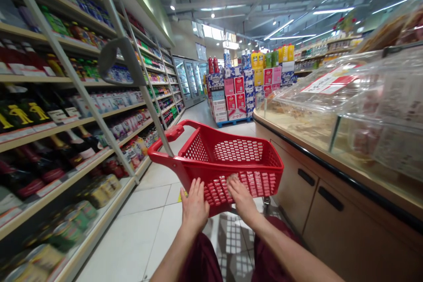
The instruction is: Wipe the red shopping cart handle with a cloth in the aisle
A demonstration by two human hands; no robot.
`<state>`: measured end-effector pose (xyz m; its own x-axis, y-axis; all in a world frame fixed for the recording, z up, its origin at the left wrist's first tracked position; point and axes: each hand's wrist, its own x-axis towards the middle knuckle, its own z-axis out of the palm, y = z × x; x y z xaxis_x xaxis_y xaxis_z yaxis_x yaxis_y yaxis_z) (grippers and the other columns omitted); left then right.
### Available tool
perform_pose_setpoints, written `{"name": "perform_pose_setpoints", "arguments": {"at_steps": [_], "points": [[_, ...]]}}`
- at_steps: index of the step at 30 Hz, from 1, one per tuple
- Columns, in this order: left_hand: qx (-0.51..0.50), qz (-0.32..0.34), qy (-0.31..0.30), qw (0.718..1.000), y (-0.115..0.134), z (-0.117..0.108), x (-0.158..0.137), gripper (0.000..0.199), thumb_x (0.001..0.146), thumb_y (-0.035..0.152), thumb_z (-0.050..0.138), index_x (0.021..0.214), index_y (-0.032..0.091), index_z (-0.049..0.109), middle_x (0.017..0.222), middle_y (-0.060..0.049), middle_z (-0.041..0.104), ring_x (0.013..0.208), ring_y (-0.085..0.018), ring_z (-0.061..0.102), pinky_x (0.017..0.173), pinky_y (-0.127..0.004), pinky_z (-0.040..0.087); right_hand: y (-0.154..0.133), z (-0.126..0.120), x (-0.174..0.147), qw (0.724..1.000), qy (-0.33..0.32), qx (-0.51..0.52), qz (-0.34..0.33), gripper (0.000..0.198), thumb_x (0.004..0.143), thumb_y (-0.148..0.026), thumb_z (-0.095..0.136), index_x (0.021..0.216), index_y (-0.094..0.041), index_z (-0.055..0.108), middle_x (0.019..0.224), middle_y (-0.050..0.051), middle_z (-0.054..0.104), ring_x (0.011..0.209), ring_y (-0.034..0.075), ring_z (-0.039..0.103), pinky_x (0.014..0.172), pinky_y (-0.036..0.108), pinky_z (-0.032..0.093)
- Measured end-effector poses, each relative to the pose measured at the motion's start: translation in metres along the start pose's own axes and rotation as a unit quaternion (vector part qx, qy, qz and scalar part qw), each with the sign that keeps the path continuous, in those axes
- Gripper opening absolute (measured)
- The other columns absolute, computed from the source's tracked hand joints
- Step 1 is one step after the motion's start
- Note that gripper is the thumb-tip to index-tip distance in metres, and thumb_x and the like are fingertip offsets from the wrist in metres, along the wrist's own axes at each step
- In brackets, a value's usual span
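A red plastic shopping basket [231,165] on wheels stands right in front of me, its long side turned my way. From its left end rises a metal pole with a grey handle [120,61]. Flat against the near wall, my left hand [194,202] has its fingers stretched out. My right hand [240,194] rests on the lattice of the same wall, fingers extended and slightly bent. Neither hand wraps round anything. Through the lattice and over the rim, I see no goods in the basket.
Tall shelves [82,119] of bottles and cans line the left. On the right stands a wooden counter [330,211] with clear plastic covers [350,83]. Ahead, stacked drink cartons [236,92] sit on a blue pallet [234,121], with glass-door fridges [190,77] behind to the left.
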<state>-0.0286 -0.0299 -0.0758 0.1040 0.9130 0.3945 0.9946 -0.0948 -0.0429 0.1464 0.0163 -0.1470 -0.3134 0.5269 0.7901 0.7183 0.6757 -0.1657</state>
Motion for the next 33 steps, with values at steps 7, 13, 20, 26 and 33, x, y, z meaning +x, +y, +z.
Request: {"name": "perform_pose_setpoints", "arguments": {"at_steps": [7, 13, 20, 26, 33], "points": [[-0.007, -0.014, 0.008, 1.0, -0.007, 0.0, -0.003, 0.054, 0.07, 0.014, 0.037, 0.124, 0.011, 0.04, 0.135, -0.013, 0.034, 0.126, -0.024, 0.028, 0.103, -0.055, 0.014, -0.017, 0.007, 0.017, 0.999, 0.026, 0.022, -0.02, 0.048, 0.081, -0.002, 0.032, 0.127, -0.015, 0.041, 0.131, 0.011, 0.042, 0.127, 0.02, 0.026, 0.099, 0.043, 0.034], [-0.005, -0.019, 0.013, 1.0, -0.014, -0.006, -0.003, 0.056, 0.069, 0.013, 0.038, 0.124, 0.011, 0.04, 0.136, -0.012, 0.034, 0.127, -0.025, 0.028, 0.102, -0.055, 0.016, -0.019, 0.017, 0.018, 0.999, -0.024, 0.014, -0.033, 0.044, 0.081, -0.004, 0.037, 0.122, -0.014, 0.047, 0.12, 0.014, 0.053, 0.121, 0.021, 0.038, 0.093, 0.041, 0.042], [0.004, -0.034, 0.027, 0.999, -0.022, -0.019, -0.004, 0.054, 0.071, 0.013, 0.037, 0.124, 0.011, 0.039, 0.136, -0.012, 0.034, 0.127, -0.024, 0.027, 0.102, -0.055, 0.017, -0.042, 0.013, 0.053, 0.999, 0.018, 0.023, -0.041, 0.046, 0.082, -0.003, 0.032, 0.126, -0.013, 0.043, 0.131, 0.011, 0.042, 0.127, 0.021, 0.027, 0.099, 0.042, 0.035], [0.013, -0.036, 0.029, 0.999, -0.032, -0.017, -0.008, 0.055, 0.07, 0.013, 0.036, 0.125, 0.01, 0.038, 0.137, -0.012, 0.032, 0.127, -0.024, 0.027, 0.103, -0.055, 0.016, -0.049, 0.028, 0.039, 0.997, -0.027, 0.002, -0.067, 0.041, 0.08, -0.002, 0.033, 0.113, -0.013, 0.055, 0.112, 0.012, 0.059, 0.112, 0.021, 0.048, 0.087, 0.037, 0.046], [0.033, -0.052, 0.03, 0.998, -0.044, -0.015, -0.012, 0.055, 0.071, 0.014, 0.036, 0.126, 0.009, 0.036, 0.137, -0.013, 0.031, 0.127, -0.025, 0.026, 0.101, -0.056, 0.018, -0.069, 0.03, 0.076, 0.998, 0.0, 0.038, -0.059, 0.041, 0.082, -0.005, 0.035, 0.12, -0.012, 0.049, 0.127, 0.011, 0.047, 0.126, 0.021, 0.029, 0.099, 0.041, 0.034]]}}
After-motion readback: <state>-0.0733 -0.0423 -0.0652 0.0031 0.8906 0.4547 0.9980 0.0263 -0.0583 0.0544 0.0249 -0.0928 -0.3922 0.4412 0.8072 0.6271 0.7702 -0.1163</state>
